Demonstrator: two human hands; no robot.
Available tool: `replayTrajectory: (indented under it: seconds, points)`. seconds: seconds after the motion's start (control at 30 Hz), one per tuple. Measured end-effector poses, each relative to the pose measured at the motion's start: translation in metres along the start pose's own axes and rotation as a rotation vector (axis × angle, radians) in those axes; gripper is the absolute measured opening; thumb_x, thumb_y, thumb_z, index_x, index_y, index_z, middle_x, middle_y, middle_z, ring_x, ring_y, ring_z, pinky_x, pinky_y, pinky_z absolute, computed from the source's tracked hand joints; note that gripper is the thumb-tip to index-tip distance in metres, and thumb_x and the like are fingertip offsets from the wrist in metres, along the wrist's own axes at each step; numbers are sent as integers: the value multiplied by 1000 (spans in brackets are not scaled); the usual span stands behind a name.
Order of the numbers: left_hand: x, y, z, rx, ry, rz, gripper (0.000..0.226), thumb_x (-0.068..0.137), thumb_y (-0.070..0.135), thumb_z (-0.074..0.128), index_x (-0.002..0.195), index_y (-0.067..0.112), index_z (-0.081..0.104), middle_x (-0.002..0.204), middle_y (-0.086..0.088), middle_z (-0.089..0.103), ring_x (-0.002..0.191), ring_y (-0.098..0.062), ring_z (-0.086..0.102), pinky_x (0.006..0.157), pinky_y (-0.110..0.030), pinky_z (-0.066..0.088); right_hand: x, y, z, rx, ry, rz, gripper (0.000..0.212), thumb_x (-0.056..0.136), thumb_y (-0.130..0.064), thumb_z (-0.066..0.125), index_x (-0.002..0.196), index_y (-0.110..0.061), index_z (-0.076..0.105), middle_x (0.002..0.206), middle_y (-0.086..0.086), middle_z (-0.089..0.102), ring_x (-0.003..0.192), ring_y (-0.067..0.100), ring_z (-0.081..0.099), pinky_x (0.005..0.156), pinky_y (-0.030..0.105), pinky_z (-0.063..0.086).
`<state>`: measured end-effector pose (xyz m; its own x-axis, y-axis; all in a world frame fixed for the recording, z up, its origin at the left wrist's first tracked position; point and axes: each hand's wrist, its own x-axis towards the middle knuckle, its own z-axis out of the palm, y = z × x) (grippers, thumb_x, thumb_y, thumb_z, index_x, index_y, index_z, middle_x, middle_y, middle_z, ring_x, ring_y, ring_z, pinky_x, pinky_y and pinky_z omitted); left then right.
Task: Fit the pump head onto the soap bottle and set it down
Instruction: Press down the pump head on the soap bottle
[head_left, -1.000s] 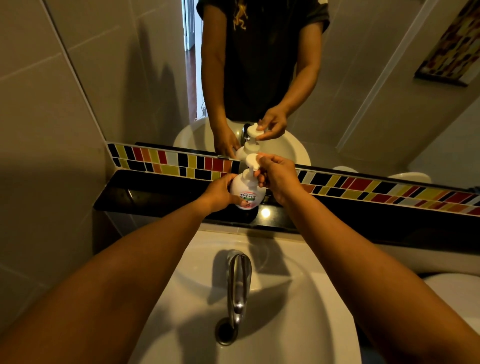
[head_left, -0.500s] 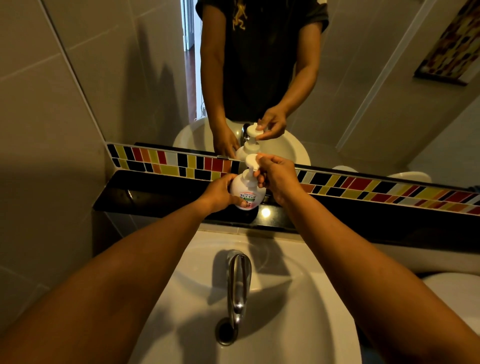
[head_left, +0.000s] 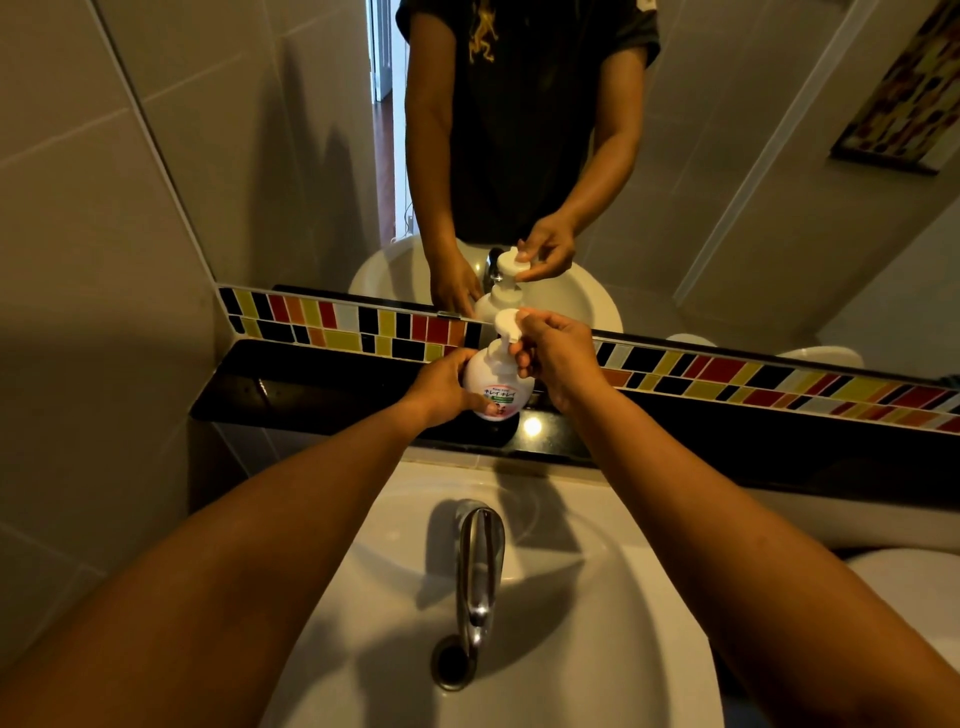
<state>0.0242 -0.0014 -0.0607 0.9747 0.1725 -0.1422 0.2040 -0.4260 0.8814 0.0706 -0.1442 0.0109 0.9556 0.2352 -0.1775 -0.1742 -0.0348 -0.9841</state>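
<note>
A round white soap bottle (head_left: 500, 383) with a pink and green label stands on the black shelf (head_left: 311, 395) behind the sink. Its white pump head (head_left: 506, 323) sits on top of the neck, upright. My left hand (head_left: 441, 387) wraps the bottle's left side. My right hand (head_left: 558, 358) pinches the pump head from the right with thumb and fingertips. The mirror above repeats bottle, pump and both hands.
A white sink (head_left: 597, 597) with a chrome tap (head_left: 475, 566) lies below the shelf. A band of coloured tiles (head_left: 753, 379) runs along the mirror's lower edge. Grey tiled wall stands at the left. A white rounded object (head_left: 909, 582) shows at the lower right.
Almost nothing has moved. Both hands stay on the bottle and pump head in the same place; my right fingers have shifted slightly on the pump.
</note>
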Motion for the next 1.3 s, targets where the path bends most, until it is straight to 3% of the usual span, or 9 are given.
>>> replayTrajectory:
  seconds: [0.17,0.27,0.37,0.43,0.5,0.6,0.77,1.2,1.3]
  points:
    - [-1,1,-3,-41,-23,-18,69,66,10,85,127,17,53,128,-7,62,117,-27,59,97,-46,52,2,6,-10,40,-75,60,37,99,-33,50,108,-2,68,57,6,60,43,15,47,43,24,42]
    - [-2,2,-6,-50,-40,-31,71,67,8,85,129,16,52,130,-8,61,120,-27,58,99,-47,50,3,16,-19,-24,34,153,29,92,-32,53,97,-9,69,63,8,59,46,16,47,46,25,40]
    - [-4,4,-8,-59,-54,-25,77,67,6,85,134,17,48,135,-8,59,123,-28,56,100,-48,49,-1,32,-28,-192,102,157,22,95,-12,52,113,-11,63,88,9,60,68,17,54,53,24,42]
    - [-6,4,-9,-86,-43,-22,80,68,4,84,138,16,46,138,-9,56,125,-27,54,100,-45,49,-5,48,-34,-293,11,140,45,91,-1,58,134,-13,51,113,11,62,92,23,62,65,26,50]
    - [-8,1,-9,-114,-25,-26,77,70,1,81,138,15,47,137,-9,57,126,-26,54,98,-41,49,-5,64,-37,-399,-78,110,67,86,0,68,146,-16,42,131,16,60,114,31,61,86,37,56]
    - [-10,-8,-9,-147,7,-35,72,73,-2,78,138,13,50,134,-10,61,124,-27,57,97,-40,51,-8,78,-34,-460,-103,36,74,83,-4,75,148,-17,41,139,12,57,128,30,55,104,48,49]
    - [-11,-12,-6,-165,49,-42,67,75,-1,76,136,12,53,132,-10,63,121,-24,60,98,-37,50,-6,89,-27,-443,-54,-42,62,83,-9,75,140,-19,52,137,9,62,127,29,57,104,54,48]
    - [4,-8,-8,-147,54,-51,65,75,0,77,135,12,54,132,-9,63,122,-25,59,101,-44,50,7,89,-26,-473,-44,-32,54,91,-8,67,141,-16,52,139,10,60,130,27,54,105,43,46]
    - [6,-7,-7,-142,50,-52,64,76,0,76,135,12,54,132,-9,63,122,-25,59,100,-43,51,9,91,-26,-473,-34,-31,53,91,-9,67,141,-17,52,139,10,61,130,29,55,106,47,47]
